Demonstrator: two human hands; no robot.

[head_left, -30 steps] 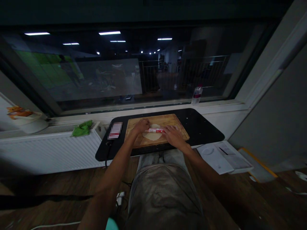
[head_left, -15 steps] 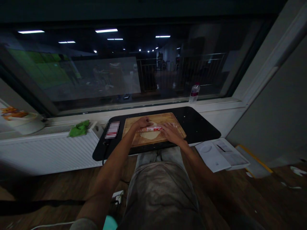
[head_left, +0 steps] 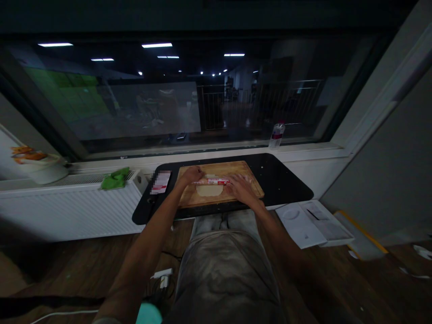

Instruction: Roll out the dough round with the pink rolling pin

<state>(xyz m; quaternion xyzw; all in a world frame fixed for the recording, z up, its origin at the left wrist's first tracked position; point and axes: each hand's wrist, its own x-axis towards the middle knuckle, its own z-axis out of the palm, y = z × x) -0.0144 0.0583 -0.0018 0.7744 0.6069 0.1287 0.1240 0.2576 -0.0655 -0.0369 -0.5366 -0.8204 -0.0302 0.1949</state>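
In the head-camera view, a person leans both bare hands over a printed roll [head_left: 216,181] that lies crosswise on a pale, flat sheet of dough [head_left: 209,191], on a wooden board [head_left: 232,167]. The left hand [head_left: 193,174] is curled at the roll's left end; whether its fingers pinch or merely press cannot be told. The right hand [head_left: 241,186] lies over the other end, fingers extended and slightly apart. Most of the visible dough is on the near side of the roll, with a sliver beyond. Good rolling here would seem to call for equal weight from both hands, the roll kept level and parallel to the board's long edge, and lighter pressure near the dough's rim so it does not thin unevenly. The board rests on a black tabletop [head_left: 286,180] dotted with pale specks, a blurred-out flat item [head_left: 161,182] to its left. Behind, a capped bottle [head_left: 276,136] stands upright on the sill [head_left: 303,152] before a dark window [head_left: 216,108]; a green cloth [head_left: 115,178] lies on a white radiator [head_left: 67,211] at left, and a flat white box [head_left: 303,222] sits at right, above a dim brown floor [head_left: 357,288].
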